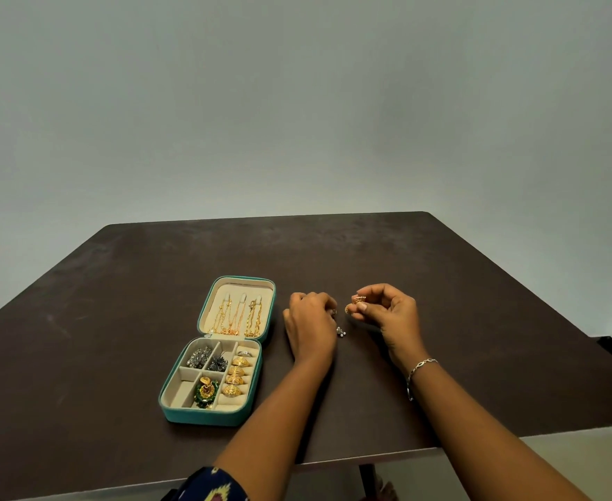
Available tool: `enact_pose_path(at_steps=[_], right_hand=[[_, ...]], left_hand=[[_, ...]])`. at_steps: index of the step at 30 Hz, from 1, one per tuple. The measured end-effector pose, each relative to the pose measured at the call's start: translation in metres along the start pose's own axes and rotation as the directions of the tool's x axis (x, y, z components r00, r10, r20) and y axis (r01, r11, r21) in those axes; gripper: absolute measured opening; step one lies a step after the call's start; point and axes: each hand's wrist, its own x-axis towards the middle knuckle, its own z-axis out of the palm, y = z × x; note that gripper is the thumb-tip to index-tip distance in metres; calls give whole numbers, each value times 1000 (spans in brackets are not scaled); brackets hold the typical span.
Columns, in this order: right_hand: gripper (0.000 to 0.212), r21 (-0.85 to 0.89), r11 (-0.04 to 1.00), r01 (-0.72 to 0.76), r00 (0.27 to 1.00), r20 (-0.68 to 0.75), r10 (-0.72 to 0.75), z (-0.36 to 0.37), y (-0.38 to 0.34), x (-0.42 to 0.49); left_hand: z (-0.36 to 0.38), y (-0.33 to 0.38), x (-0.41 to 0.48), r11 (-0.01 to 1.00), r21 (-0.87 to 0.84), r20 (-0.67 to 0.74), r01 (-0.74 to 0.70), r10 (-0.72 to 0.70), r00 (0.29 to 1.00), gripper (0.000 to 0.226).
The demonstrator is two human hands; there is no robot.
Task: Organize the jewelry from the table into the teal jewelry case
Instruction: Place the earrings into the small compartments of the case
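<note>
Right grip pinches small gold filigree earring, fingers curled. Left grip curled just beside, hold unclear. Tiny silver stud lies on dark brown table between grips. Open teal jewelry case, left of both grips, looks mostly filled; seemingly few pieces left.

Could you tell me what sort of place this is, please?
Likely a plain indoor room, perhaps a home: a dark brown table before a bare grey wall, holding an open teal jewelry case.
</note>
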Motion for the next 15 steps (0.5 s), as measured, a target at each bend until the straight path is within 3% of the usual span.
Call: enact_pose_path(at_steps=[6, 11, 15], right_hand=[[21, -141, 989, 49, 999, -12, -51, -1, 5, 3], [23, -240, 966, 100, 994, 65, -87, 1, 5, 3], [18, -227, 967, 117, 991, 96, -97, 0, 7, 2]], left_hand=[[0, -3, 0, 948, -286, -75, -137, 120, 990, 22], [6, -12, 3, 806, -576, -44, -138, 138, 989, 33], [6, -13, 5, 753, -648, 9, -116, 159, 987, 34]])
